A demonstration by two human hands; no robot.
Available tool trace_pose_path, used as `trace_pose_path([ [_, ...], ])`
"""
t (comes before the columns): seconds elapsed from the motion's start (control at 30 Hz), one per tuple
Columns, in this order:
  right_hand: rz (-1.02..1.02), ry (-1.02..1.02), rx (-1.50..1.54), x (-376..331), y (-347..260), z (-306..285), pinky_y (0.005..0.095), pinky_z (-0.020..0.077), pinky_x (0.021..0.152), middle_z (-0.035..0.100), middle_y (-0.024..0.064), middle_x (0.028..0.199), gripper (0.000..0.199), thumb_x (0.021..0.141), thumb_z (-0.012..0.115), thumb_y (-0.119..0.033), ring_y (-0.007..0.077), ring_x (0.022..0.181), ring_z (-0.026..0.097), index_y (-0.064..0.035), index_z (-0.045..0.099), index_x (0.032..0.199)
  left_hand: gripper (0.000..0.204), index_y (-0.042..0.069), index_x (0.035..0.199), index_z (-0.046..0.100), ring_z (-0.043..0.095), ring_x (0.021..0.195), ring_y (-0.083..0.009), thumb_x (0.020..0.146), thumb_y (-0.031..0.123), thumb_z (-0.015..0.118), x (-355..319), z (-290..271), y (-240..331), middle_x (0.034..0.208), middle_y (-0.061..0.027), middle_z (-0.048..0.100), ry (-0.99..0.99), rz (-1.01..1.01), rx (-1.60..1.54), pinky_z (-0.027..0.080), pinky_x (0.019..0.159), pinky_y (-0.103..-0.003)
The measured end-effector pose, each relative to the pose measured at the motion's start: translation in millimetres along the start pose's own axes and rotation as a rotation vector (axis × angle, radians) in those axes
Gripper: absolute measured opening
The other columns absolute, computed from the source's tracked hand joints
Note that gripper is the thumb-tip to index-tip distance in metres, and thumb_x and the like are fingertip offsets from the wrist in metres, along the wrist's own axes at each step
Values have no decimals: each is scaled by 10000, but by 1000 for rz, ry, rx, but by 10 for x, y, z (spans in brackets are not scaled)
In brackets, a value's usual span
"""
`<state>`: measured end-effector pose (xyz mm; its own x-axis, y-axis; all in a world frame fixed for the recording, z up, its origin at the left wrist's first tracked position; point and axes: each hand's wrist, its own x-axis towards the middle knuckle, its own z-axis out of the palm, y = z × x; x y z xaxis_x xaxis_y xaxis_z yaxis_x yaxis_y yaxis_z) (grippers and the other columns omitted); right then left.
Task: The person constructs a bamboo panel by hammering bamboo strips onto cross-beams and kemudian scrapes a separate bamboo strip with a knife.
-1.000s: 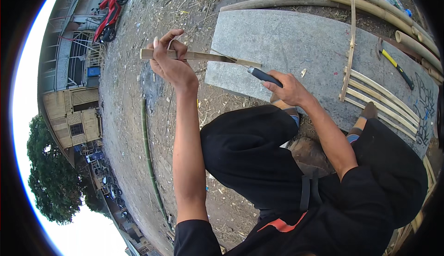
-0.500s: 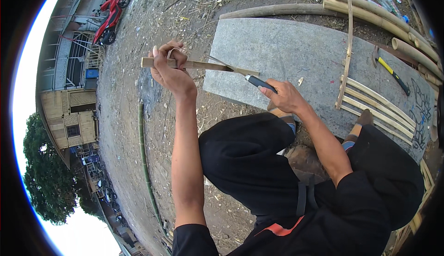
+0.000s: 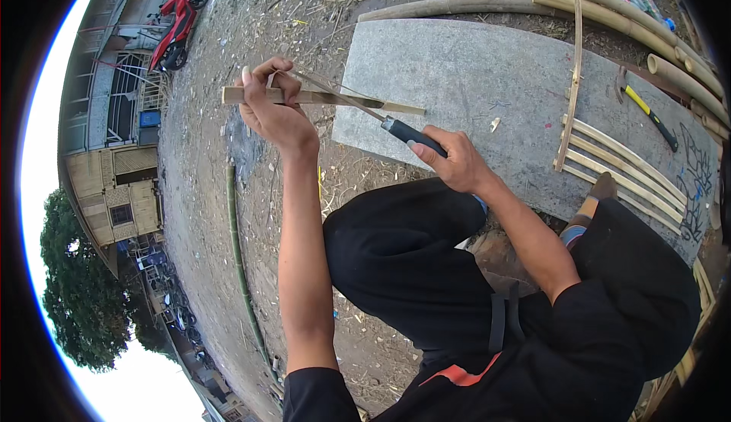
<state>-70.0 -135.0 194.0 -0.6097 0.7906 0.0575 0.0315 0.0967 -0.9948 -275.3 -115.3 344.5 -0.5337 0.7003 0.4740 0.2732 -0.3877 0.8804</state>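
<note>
Above the near edge of the grey concrete slab (image 3: 487, 79), the left hand (image 3: 270, 110) clenched a bamboo strip (image 3: 320, 98) held level, while the right hand (image 3: 453, 159) gripped a dark-handled knife (image 3: 365, 110) whose blade lay against the strip.

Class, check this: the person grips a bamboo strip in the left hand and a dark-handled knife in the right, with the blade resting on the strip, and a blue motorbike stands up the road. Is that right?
Not quite. The motorbike is red, not blue, as the head view shows. The rest holds: the left hand grips the bamboo strip, the right hand holds the dark-handled knife, and its blade rests on the strip.
</note>
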Motion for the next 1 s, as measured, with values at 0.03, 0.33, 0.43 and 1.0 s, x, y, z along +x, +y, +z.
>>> trace_pose_path([
  [0.03, -12, -19, 22, 8, -52, -11, 423, 436, 588, 553, 162, 630, 525, 928, 522, -533, 331, 596, 570, -26, 613, 830, 396, -33, 906, 556, 349, 549, -92, 1010, 316, 400, -4, 15, -2, 825, -117, 612, -18, 1, -6, 317, 567, -258],
  [0.33, 228, -41, -161, 7, 860, 9, 423, 450, 642, 583, 162, 659, 565, 938, 481, -548, 336, 680, 605, -17, 619, 801, 417, -47, 880, 580, 352, 552, -93, 997, 301, 383, -17, 121, -6, 804, -118, 615, -63, -39, 13, 333, 580, -265],
  [0.43, 129, 19, -102, 127, 849, 15, 411, 443, 612, 546, 143, 584, 599, 927, 494, -572, 282, 592, 578, -13, 608, 747, 418, -53, 896, 578, 352, 545, -94, 998, 305, 386, 13, 106, 17, 809, -138, 627, -49, -19, 17, 346, 592, -259],
  [1.0, 111, 19, 51, -58, 294, 54, 401, 400, 550, 490, 148, 567, 574, 930, 513, -548, 261, 532, 502, 3, 596, 792, 361, -25, 891, 543, 333, 528, -92, 1003, 282, 390, 21, 58, -36, 832, -163, 636, -25, 1, -17, 338, 569, -262],
])
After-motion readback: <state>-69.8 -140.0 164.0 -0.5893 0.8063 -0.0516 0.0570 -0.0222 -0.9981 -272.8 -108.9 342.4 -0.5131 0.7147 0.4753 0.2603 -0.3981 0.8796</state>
